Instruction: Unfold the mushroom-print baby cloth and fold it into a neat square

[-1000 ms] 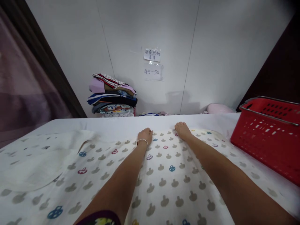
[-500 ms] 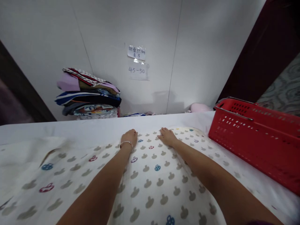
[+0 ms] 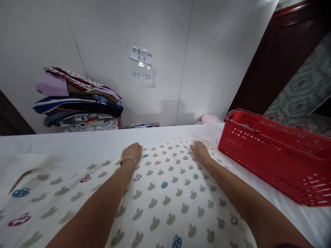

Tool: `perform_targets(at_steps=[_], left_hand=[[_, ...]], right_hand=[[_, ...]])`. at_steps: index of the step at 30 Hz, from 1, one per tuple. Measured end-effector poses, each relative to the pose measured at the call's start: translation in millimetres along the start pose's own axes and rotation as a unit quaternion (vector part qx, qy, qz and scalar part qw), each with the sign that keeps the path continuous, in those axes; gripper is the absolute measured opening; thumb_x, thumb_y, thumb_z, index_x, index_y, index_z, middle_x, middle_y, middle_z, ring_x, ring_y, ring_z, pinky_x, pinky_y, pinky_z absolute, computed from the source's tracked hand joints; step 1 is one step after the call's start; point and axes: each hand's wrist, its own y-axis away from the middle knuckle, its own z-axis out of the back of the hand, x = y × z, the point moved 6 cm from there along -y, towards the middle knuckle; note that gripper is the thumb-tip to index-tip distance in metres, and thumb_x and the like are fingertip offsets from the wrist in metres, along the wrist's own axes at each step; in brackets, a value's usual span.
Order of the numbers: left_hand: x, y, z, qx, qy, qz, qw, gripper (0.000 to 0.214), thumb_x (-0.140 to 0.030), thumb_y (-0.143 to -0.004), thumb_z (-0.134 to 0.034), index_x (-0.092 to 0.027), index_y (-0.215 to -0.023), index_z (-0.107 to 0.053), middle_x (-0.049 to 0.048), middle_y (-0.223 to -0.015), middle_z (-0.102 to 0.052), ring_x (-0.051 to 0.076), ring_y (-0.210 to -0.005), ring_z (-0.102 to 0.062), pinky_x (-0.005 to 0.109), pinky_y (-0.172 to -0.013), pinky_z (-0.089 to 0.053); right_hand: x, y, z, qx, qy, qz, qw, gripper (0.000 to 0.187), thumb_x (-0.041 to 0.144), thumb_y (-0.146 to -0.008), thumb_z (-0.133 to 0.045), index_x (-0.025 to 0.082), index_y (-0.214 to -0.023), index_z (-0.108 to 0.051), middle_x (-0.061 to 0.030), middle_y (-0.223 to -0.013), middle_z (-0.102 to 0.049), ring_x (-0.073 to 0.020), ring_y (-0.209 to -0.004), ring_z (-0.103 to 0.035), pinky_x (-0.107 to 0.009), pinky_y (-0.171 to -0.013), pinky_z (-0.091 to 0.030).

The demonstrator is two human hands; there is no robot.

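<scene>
A white cloth (image 3: 181, 199) printed with grey, blue, red and green mushroom shapes is spread across the table in front of me. My left hand (image 3: 131, 153), with a thin bracelet at the wrist, presses palm down near the cloth's far edge. Its fingers look foreshortened and lie on the fabric. To the right, my right hand (image 3: 201, 152) rests flat on the cloth close to its far right corner, fingers stretched out. On the left, a part of the cloth is folded over, with a brownish curved edge (image 3: 22, 179) showing.
The white table (image 3: 160, 132) meets a pale wall. A red plastic basket (image 3: 269, 155) with metal handles stands at the right. At the back left rises a stack of folded fabrics (image 3: 82, 100). Handwritten paper signs (image 3: 143, 75) hang on the wall. A pink object (image 3: 210, 119) sits behind the table.
My right hand has slid right along the cloth's far edge, widening the gap between my hands. The left hand stays at about the same patch. The view has turned slightly right.
</scene>
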Motion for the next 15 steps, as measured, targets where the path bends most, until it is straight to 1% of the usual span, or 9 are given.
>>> perform_targets(at_steps=[1, 3, 5, 7, 8, 11, 13, 15], left_hand=[[0.1, -0.1, -0.4, 0.000, -0.001, -0.001, 1.000, 0.031, -0.034, -0.088, -0.034, -0.018, -0.101, -0.058, 0.0102, -0.109, -0.063, 0.025, -0.099, -0.059, 0.034, -0.082, -0.042], [0.7, -0.3, -0.9, -0.001, -0.002, -0.003, 1.000, 0.032, -0.034, -0.088, -0.034, -0.018, -0.101, -0.058, 0.0101, -0.110, -0.063, 0.025, -0.099, -0.059, 0.034, -0.082, -0.042], [1.3, -0.5, -0.9, -0.002, -0.002, -0.006, 1.000, 0.031, -0.034, -0.088, -0.033, -0.018, -0.100, -0.058, 0.0097, -0.109, -0.063, 0.025, -0.099, -0.059, 0.034, -0.081, -0.042], [1.7, -0.7, -1.0, 0.000, 0.003, -0.008, 1.000, 0.031, -0.034, -0.088, -0.033, -0.019, -0.099, -0.058, 0.0092, -0.109, -0.063, 0.024, -0.099, -0.059, 0.033, -0.081, -0.043], [1.8, -0.8, -1.1, 0.001, 0.005, -0.008, 1.000, 0.031, -0.035, -0.088, -0.033, -0.019, -0.099, -0.058, 0.0090, -0.109, -0.063, 0.024, -0.099, -0.059, 0.033, -0.081, -0.043], [2.1, -1.2, -1.6, 0.004, 0.003, -0.004, 1.000, 0.032, -0.036, -0.088, -0.033, -0.019, -0.100, -0.058, 0.0091, -0.108, -0.063, 0.024, -0.098, -0.059, 0.033, -0.081, -0.042], [1.8, -1.2, -1.4, 0.001, -0.001, -0.003, 1.000, 0.032, -0.036, -0.088, -0.034, -0.019, -0.100, -0.058, 0.0094, -0.109, -0.063, 0.024, -0.099, -0.059, 0.033, -0.082, -0.042], [1.3, -1.0, -1.2, 0.001, -0.003, -0.003, 1.000, 0.031, -0.036, -0.088, -0.034, -0.019, -0.100, -0.058, 0.0094, -0.109, -0.063, 0.024, -0.099, -0.059, 0.033, -0.082, -0.042]], right_hand=[[-15.9, 3.1, 0.6, -0.002, 0.005, -0.014, 1.000, 0.048, 0.040, -0.094, -0.024, 0.014, -0.130, -0.043, -0.0135, -0.140, -0.038, -0.0227, -0.132, -0.026, -0.040, -0.106, -0.018], [-40.9, 5.3, 0.0, -0.002, 0.013, -0.035, 0.999, 0.047, 0.042, -0.093, -0.027, 0.016, -0.129, -0.043, -0.0123, -0.140, -0.038, -0.0223, -0.131, -0.028, -0.042, -0.105, -0.020], [-55.6, 3.2, -1.2, -0.002, 0.019, -0.048, 0.999, 0.050, 0.045, -0.092, -0.029, 0.016, -0.132, -0.041, -0.0120, -0.142, -0.035, -0.0225, -0.132, -0.026, -0.044, -0.105, -0.020], [-62.0, -0.3, -1.0, -0.007, 0.024, -0.053, 0.998, 0.052, 0.046, -0.091, -0.029, 0.016, -0.133, -0.040, -0.0115, -0.143, -0.035, -0.0224, -0.132, -0.026, -0.044, -0.105, -0.020], [-63.5, -1.8, 0.1, -0.012, 0.026, -0.052, 0.998, 0.051, 0.046, -0.091, -0.030, 0.017, -0.131, -0.042, -0.0103, -0.141, -0.037, -0.0216, -0.131, -0.029, -0.042, -0.105, -0.022], [-69.2, -3.4, 7.9, -0.040, 0.036, -0.057, 0.997, 0.040, 0.035, -0.093, -0.029, 0.021, -0.125, -0.049, -0.0054, -0.133, -0.047, -0.0173, -0.122, -0.040, -0.031, -0.101, -0.029], [-77.4, -3.0, 14.5, -0.065, 0.049, -0.081, 0.993, 0.039, 0.023, -0.093, -0.027, 0.019, -0.123, -0.051, -0.0073, -0.128, -0.051, -0.0172, -0.117, -0.044, -0.027, -0.097, -0.033], [-86.2, -3.1, 18.9, -0.081, 0.065, -0.114, 0.988, 0.038, 0.016, -0.091, -0.028, 0.013, -0.118, -0.054, -0.0122, -0.121, -0.054, -0.0196, -0.111, -0.049, -0.027, -0.091, -0.038]])
